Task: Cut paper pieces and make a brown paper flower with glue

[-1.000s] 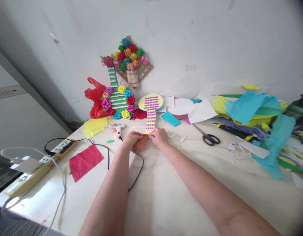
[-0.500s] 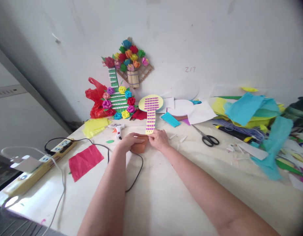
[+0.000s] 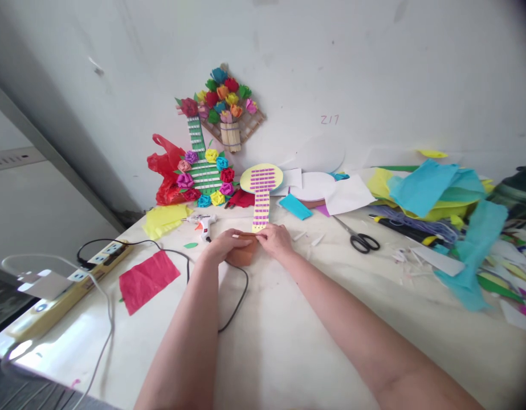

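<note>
Worktop (image 3: 309, 353) crowded as orange paper (image 3: 242, 257) is gripped from both sides

We hold the orange paper low between our two hands, near the middle of the worktop. Our left hand (image 3: 227, 245) grips it from the left, fingers laid along its far edge, while the rest of the sheet shows below them, towards us. Our right hand (image 3: 276, 242) is closed too, its fingertips pinching the right end of that same edge.

Just beyond our fingertips stands a yellow cutout (image 3: 261, 188) striped in purple; whether it touches the paper, we cannot tell. A glue gun (image 3: 206, 226) lies beyond our left hand, near a small green leaf (image 3: 191, 245), with a red sheet (image 3: 149, 282) nearer to us. White slips (image 3: 318, 240) lie near our right hand, and farther right rest black-handled scissors (image 3: 363, 243).

Behind, we see a green guitar-shaped piece (image 3: 205, 173) ringed with paper roses, and a blue folded sheet (image 3: 296, 206). A power strip (image 3: 60, 312) runs along the left side, well apart from our hands.
</note>
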A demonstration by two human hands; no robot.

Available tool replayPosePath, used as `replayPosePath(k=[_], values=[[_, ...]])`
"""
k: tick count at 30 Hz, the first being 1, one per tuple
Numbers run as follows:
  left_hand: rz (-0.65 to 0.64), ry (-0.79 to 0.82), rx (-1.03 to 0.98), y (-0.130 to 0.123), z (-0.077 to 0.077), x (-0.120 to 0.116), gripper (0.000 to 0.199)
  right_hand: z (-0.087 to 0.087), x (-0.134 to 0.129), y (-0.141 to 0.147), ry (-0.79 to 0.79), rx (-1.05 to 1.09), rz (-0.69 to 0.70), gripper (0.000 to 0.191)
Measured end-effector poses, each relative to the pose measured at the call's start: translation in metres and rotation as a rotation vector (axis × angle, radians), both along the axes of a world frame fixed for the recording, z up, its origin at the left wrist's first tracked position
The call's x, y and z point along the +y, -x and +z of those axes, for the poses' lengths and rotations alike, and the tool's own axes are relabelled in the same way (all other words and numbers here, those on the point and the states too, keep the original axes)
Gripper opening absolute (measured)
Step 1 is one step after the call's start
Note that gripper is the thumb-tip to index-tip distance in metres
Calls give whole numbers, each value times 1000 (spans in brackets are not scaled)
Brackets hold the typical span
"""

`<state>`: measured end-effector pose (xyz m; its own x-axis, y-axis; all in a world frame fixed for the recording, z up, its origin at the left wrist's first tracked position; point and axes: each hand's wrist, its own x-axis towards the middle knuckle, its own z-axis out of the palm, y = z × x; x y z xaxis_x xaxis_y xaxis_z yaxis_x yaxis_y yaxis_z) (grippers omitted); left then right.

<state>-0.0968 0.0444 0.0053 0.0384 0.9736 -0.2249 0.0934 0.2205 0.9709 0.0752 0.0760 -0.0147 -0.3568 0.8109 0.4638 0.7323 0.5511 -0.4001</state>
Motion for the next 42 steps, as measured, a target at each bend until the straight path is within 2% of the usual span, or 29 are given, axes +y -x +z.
replayPosePath(k=[4, 8, 12, 14, 16, 23, 25, 28, 32, 36, 39, 42], values=[[93, 74, -7, -7, 5, -4, 41, -1, 6, 0, 66, 115, 42, 9], [153, -51, 25, -13, 10, -6, 38, 3, 10, -5, 141, 325, 140, 3], [173, -199, -9, -26, 15, -3, 40, 16, 9, -15, 373, 615, 237, 13], [175, -237, -47, -38, 18, -2, 41, 24, 6, -24, 489, 719, 235, 18], [120, -240, -86, -53, 22, -1, 42, 32, 3, -35, 532, 775, 203, 22], [-54, -254, -155, -104, 35, 0, 51, 46, -6, -85, 420, 680, 41, 37], [-94, -270, -120, -118, 35, 3, 46, 48, -9, -96, 373, 670, -6, 41], [-89, -303, -23, -137, 32, 7, 38, 50, -15, -109, 350, 716, -57, 45], [-53, -338, -16, -155, 28, 8, 39, 48, -22, -121, 412, 860, 18, 39], [-161, -275, -142, -163, 26, 6, 43, 41, -17, -130, 514, 978, 112, 34], [-260, -220, -223, -163, 22, 6, 47, 40, -13, -135, 515, 960, 124, 32], [-260, -225, -251, -163, 18, 8, 43, 47, -14, -138, 521, 853, 131, 27]])
